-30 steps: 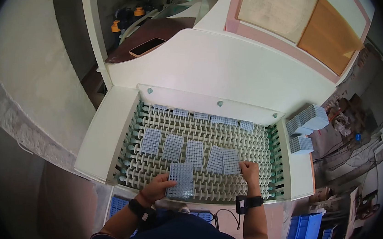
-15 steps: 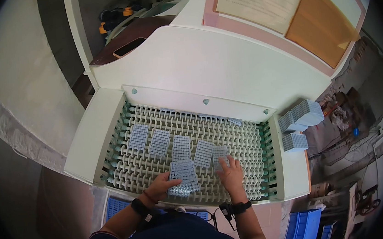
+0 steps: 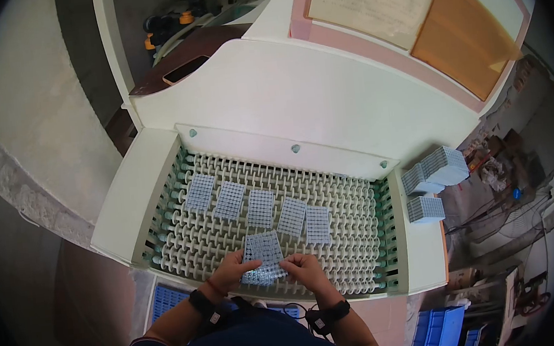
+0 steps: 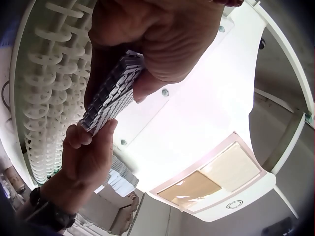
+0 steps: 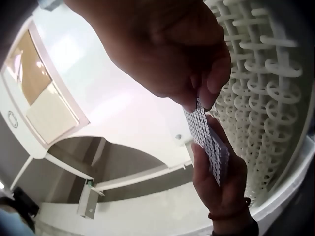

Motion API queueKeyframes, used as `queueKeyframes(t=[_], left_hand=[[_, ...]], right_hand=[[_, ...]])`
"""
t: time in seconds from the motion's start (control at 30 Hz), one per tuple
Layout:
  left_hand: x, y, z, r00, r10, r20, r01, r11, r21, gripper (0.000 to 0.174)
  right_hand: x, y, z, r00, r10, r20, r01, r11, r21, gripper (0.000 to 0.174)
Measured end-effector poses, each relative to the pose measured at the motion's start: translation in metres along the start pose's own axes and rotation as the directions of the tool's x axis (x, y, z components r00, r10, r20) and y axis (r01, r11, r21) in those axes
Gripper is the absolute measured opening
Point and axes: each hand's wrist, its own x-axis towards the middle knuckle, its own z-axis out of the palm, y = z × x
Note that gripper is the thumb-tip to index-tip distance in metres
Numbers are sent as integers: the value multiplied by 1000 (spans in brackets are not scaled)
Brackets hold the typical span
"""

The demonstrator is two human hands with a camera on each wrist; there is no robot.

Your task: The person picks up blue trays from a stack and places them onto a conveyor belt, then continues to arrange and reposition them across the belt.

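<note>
**Left hand (image 3: 232,271) and right hand (image 3: 306,272) hold a stack of grid panels (image 3: 261,246) over a roller conveyor (image 3: 349,259)**

The stack of pale blue-grey, perforated panels is at the conveyor's near side, in front of the person. The left hand is clamped on its left edge, thumb on the top face and fingers beneath. The right hand pinches the opposite edge near its lower corner between thumb and fingers; whether it has one panel or several, I cannot tell.

Beyond the stack, five loose grid panels (image 3: 262,208) lie flat in a slanting row across the conveyor's white discs. The two rightmost lie just beside each other, the fourth more tilted than the fifth.

On the machine's right ledge (image 3: 425,259) stand a larger group of panel stacks (image 3: 446,166) and, nearer the person, a smaller stack (image 3: 426,209). A smartphone (image 3: 186,70) lies on a dark red surface at the upper left. Blue plastic crates (image 3: 435,331) sit at the lower right.
</note>
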Motion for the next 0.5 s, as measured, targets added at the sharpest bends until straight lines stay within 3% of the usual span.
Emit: queueKeyframes(t=[0.03,0.07,0.1,0.13,0.17,0.23,0.27,0.3,0.33,0.37,0.43,0.5], left_hand=[[0,-1,-1,1000,9,-12,-8,999,33,34],[-2,-1,-4,1000,10,-16,-9,999,32,34],[-6,-2,-9,999,-19,31,22,994,-109,34],[-8,-1,-14,996,-41,84,61,967,-246,34],[-12,2,-16,995,-43,86,63,967,-245,34],[-20,10,-18,978,-3,207,76,935,-346,33],[-23,11,-19,978,-2,209,75,935,-346,33],[-25,11,-20,976,13,217,57,947,-315,33],[-28,12,-21,974,30,224,36,958,-284,34],[-31,15,-21,975,35,220,30,958,-285,34],[-39,20,-18,985,17,174,27,969,-245,32],[-43,17,-25,992,9,127,15,982,-190,31]], right_hand=[[2,2,-7,1000,-1,3,1,1000,-2,20],[6,7,-21,991,7,-131,6,994,105,19],[8,12,-38,965,32,-261,25,977,211,18],[10,11,-60,935,5,-356,66,980,187,17],[10,12,-86,894,-23,-448,105,982,159,17],[16,25,-138,786,-91,-611,3,990,-144,23],[17,31,-152,786,-93,-612,4,989,-146,23],[15,33,-160,728,-243,-641,-104,885,-455,26],[15,37,-162,683,-399,-612,-230,678,-698,29],[17,42,-162,685,-402,-607,-224,677,-701,29],[18,33,-142,532,-586,-612,-159,640,-752,37],[18,17,-105,745,-374,-553,-23,813,-581,33]])
